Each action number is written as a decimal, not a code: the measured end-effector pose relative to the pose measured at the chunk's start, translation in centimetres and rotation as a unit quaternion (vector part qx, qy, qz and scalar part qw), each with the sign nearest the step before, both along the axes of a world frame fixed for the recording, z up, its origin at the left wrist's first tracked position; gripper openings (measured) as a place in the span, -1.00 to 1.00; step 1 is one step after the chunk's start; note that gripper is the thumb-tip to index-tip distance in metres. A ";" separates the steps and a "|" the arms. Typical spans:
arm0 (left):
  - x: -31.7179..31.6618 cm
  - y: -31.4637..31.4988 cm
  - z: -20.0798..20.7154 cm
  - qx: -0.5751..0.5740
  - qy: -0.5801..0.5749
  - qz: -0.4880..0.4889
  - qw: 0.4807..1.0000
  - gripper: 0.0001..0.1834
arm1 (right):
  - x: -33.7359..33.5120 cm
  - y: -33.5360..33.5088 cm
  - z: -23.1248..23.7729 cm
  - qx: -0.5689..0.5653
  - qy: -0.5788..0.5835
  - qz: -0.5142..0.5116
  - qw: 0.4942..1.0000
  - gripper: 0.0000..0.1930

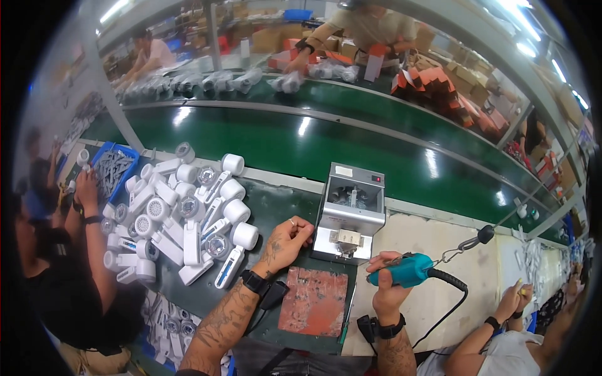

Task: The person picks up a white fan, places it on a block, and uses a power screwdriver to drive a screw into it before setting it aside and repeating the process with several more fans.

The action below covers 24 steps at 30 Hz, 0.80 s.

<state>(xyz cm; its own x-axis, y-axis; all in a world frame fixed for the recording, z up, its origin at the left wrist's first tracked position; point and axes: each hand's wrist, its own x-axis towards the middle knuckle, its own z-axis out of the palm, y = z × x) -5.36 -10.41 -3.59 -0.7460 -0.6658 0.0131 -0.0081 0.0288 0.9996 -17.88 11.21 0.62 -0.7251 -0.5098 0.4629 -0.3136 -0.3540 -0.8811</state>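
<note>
My right hand (pixel 387 293) is wrapped round a teal electric screwdriver (pixel 411 269), tilted so that its corded end points right. A metal hook and a cable hold that end. My left hand (pixel 287 243) is beside a grey metal screw feeder (pixel 349 210), fingers curled together; whatever they may pinch is hidden. Below the feeder lies a worn reddish square mat (pixel 313 302). To the left of my left hand is a heap of white handheld devices (pixel 188 210) with round heads, some with clear lens-like ends.
A blue bin (pixel 135 164) of grey parts stands at the far left. Behind the bench runs a green conveyor belt (pixel 276 141). Co-workers sit at both sides, and others work across the belt near bagged items and orange boxes (pixel 433 88). More white devices (pixel 166 326) lie below the bench edge.
</note>
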 end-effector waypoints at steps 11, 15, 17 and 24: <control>0.2 0.1 0.3 -0.001 -0.012 -0.001 1.000 -0.78 | -0.2 0.0 -0.1 -0.005 0.004 -0.001 1.000 -0.48; 0.2 0.2 0.4 -0.004 -0.014 0.001 1.000 -0.79 | -0.3 0.2 -0.3 0.001 -0.004 0.005 1.000 -0.49; 0.0 0.3 0.3 -0.007 -0.008 0.004 1.000 -0.78 | -0.4 0.2 -0.4 -0.001 -0.004 0.008 1.000 -0.50; -0.4 0.3 -0.2 -0.025 0.003 0.012 1.000 -0.80 | -0.2 0.4 -0.1 -0.006 -0.006 0.009 1.000 -0.55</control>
